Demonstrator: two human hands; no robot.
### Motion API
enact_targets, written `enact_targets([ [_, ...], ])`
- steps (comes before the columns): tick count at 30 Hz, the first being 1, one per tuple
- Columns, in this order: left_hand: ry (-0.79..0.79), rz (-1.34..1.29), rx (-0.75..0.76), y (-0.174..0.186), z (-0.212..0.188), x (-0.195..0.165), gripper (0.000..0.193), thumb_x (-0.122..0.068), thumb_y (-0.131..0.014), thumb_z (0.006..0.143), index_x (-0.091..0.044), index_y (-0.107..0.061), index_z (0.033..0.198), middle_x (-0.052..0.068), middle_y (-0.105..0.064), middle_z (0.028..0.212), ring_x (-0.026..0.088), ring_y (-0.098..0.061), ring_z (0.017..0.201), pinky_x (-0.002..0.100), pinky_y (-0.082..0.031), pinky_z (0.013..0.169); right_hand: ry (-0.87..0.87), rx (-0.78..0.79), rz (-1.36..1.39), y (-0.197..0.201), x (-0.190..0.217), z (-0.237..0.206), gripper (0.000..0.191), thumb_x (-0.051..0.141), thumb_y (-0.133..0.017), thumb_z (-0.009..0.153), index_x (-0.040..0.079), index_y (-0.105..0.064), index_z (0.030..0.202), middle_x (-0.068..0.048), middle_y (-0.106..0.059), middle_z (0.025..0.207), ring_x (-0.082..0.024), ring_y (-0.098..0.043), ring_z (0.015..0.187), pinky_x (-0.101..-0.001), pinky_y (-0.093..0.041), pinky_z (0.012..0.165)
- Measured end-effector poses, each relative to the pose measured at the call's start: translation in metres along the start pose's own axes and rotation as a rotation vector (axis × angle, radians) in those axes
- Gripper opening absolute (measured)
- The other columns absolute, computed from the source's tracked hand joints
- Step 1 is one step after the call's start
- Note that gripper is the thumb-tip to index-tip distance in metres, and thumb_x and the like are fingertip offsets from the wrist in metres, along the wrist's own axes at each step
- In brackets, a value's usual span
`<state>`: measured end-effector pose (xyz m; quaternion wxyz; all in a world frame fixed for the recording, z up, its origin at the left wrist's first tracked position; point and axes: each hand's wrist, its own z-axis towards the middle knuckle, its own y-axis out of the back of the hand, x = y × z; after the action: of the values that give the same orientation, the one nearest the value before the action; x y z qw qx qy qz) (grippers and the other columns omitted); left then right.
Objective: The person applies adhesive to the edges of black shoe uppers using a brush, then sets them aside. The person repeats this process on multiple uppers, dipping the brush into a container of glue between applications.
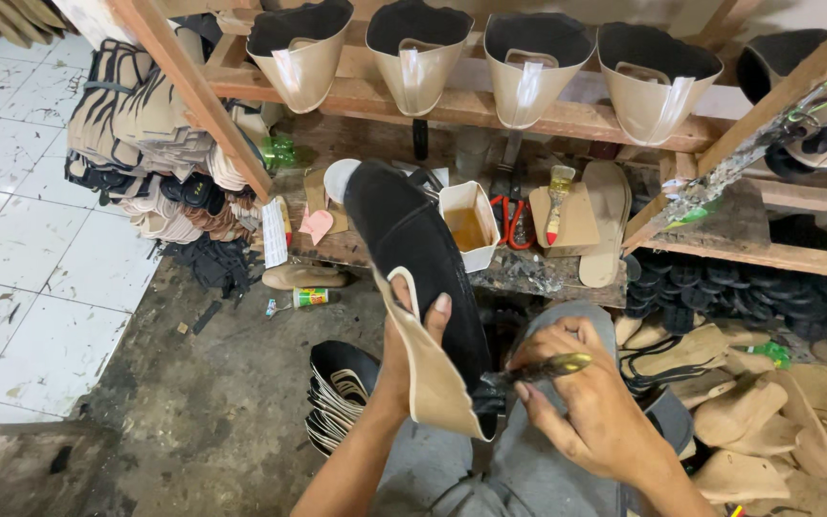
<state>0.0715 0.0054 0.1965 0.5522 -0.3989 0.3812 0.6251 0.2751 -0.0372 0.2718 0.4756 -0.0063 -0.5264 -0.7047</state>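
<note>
The left hand [412, 349] is closed around a black shoe upper [413, 254] with a tan lining, thumb on top and fingers wrapped underneath, holding it tilted with the toe pointing away. The right hand [586, 402] pinches a brush [528, 371] with a glossy, glue-coated handle, its dark bristles touching the heel end of the upper just beside the left hand's thumb.

Straight beyond the hands, a rough, glue-stained wooden surface [528, 273] carries a white square cup [468, 225] of amber glue, red-handled scissors [507, 218], a small bottle [557, 196] and a flat tan insole [605, 220]. Higher up, a wooden rail [490, 110] holds a row of curved black-and-tan uppers [528, 67].

Below the left hand, a stack of thin dark soles [337, 397] lies on the dusty concrete floor. To the right of the right hand sits a pile of smooth wooden shoe forms [748, 431].
</note>
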Motion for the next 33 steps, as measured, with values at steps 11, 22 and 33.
enact_targets([
  [11,0.43,-0.169,-0.148,-0.017,-0.008,0.034,0.048,-0.013,-0.059,0.103,0.005,-0.043,0.144,0.025,-0.055,0.101,0.028,-0.051,0.083,0.041,-0.045,0.074,0.068,0.02,-0.053,0.006,-0.019,-0.043,0.023,0.016,-0.067,0.087,0.005,-0.06,0.107,-0.013,-0.064,0.106,-0.031,-0.061,0.101,-0.0478,-0.04,0.102],
  [22,0.079,-0.474,-0.405,-0.061,-0.004,0.018,0.051,-0.005,-0.048,0.104,0.004,-0.032,0.151,0.012,-0.056,0.125,0.016,-0.052,0.105,0.029,-0.043,0.094,-0.262,-0.646,0.9,-0.081,-0.023,-0.077,0.078,0.001,-0.068,0.085,-0.001,-0.03,0.154,-0.031,-0.043,0.148,-0.039,-0.051,0.134,-0.0468,-0.044,0.112],
  [33,0.141,-0.449,0.018,-0.093,-0.022,0.009,0.037,-0.013,-0.052,0.107,0.003,-0.044,0.14,0.01,-0.058,0.116,0.013,-0.053,0.102,0.029,-0.045,0.09,-0.32,-0.83,0.979,-0.057,-0.008,-0.069,0.108,-0.018,-0.068,0.074,0.008,-0.015,0.165,-0.025,-0.02,0.172,-0.034,-0.047,0.141,-0.0433,-0.05,0.102],
])
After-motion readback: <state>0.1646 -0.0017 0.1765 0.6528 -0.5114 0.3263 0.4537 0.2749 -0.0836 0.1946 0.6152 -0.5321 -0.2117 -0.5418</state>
